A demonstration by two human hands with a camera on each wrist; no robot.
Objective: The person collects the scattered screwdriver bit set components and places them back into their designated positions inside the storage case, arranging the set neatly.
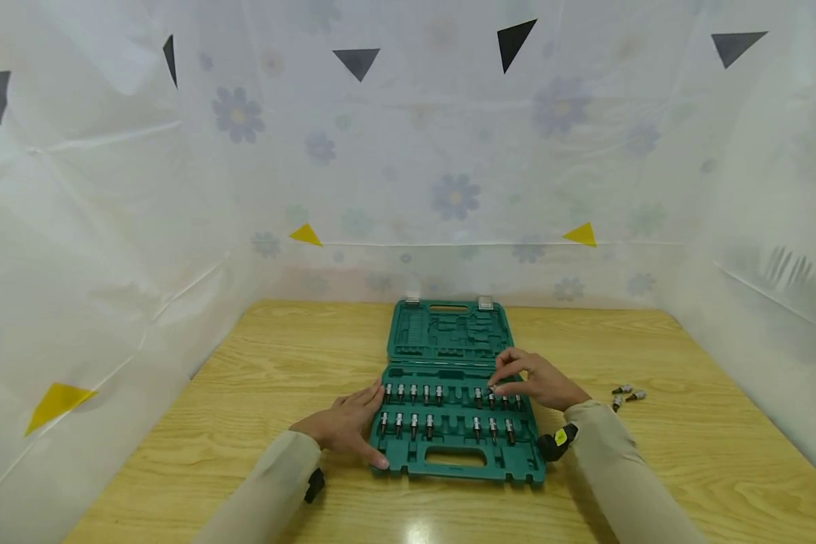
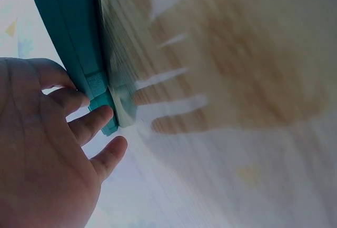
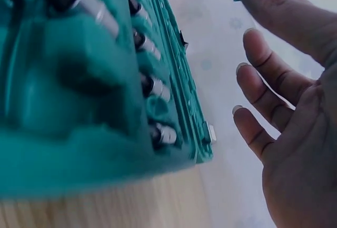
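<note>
A green tool case (image 1: 397, 453) lies spread out on the table, with two rows of bit sockets in its near half. My left hand (image 1: 347, 423) rests against the case's left side, thumb at the front corner and fingers along the edge. In the left wrist view the fingers of that hand (image 2: 42, 149) touch the green side wall. At the right part of the back row, my right hand (image 1: 537, 380) pinches a bit socket (image 1: 492, 391) between thumb and index finger. The right wrist view shows the other fingers of this hand (image 3: 300, 96) loosely bent; the pinch is out of frame there.
Three loose bit sockets (image 1: 622, 389) lie on the wooden table (image 1: 687, 453) to the right of the case. The case's lid (image 1: 449, 332), with moulded recesses, lies back towards the wall. White flowered sheets (image 1: 394, 151) enclose the table at the back and sides.
</note>
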